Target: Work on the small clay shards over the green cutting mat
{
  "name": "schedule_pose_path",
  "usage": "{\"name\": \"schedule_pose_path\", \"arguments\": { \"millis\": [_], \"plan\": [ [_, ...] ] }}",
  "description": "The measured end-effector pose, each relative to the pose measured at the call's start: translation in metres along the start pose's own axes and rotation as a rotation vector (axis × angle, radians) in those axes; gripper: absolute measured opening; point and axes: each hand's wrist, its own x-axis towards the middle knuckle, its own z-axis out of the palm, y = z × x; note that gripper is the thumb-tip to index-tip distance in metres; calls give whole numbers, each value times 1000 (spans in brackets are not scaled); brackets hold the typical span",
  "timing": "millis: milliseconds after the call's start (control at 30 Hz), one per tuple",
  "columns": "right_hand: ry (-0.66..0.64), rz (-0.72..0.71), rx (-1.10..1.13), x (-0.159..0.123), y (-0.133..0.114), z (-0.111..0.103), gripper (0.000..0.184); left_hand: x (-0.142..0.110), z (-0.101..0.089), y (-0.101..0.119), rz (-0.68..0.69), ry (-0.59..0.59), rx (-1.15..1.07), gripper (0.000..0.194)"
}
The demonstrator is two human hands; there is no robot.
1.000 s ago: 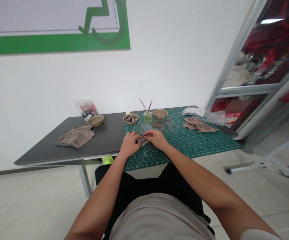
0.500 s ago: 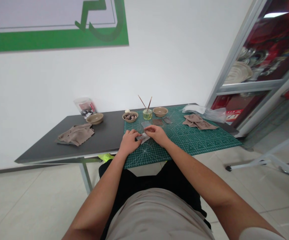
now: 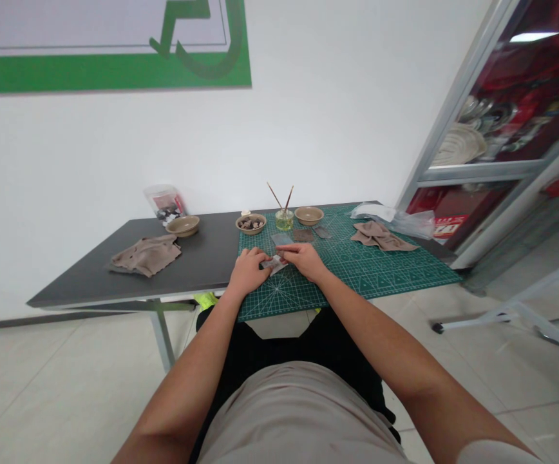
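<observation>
On the green cutting mat (image 3: 277, 296) lies a small pale greyish sheet (image 3: 276, 266). My left hand (image 3: 250, 272) holds it down at its left side, thumb and fingertips drawn together on the edge. From the other side my right hand (image 3: 304, 261) reaches over the sheet with its fingers pinched. Whatever is between those right fingertips is too small and covered to name. Just beyond my hands sit a clear bluish sheet (image 3: 282, 239), a brown square piece (image 3: 303, 235) and a small dark grey piece (image 3: 322, 231).
Behind stand a bowl of brown chunks (image 3: 251, 225), a glass jar (image 3: 284, 220) with two thin brushes and another bowl (image 3: 309, 215). Brown cloths (image 3: 147, 255) (image 3: 380, 236) lie at both sides. Left are a third bowl (image 3: 183, 225) and a clear bag (image 3: 166, 205); right, plastic wrap (image 3: 412, 222).
My right fingers have shifted slightly left and down over the pale sheet, uncovering more of the brown square. My left hand stays almost in place. The whole view has moved a little.
</observation>
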Motion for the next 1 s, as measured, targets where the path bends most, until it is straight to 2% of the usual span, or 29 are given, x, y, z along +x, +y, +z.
{"name": "schedule_pose_path", "arguments": {
  "millis": [233,433,767,1000],
  "plan": [
    [5,1,-15,0,0,2,35,1,0,-1,-5,-4,-12,25],
    [-21,-23,50,1,2,4,26,1,1,-1,3,10,-7,25],
    [-62,-50,-61,-3,-5,2,29,-1,2,0,17,22,3,24],
    [-85,-42,-35,-5,-7,4,32,-1,2,0,14,37,21,23]
  ]
}}
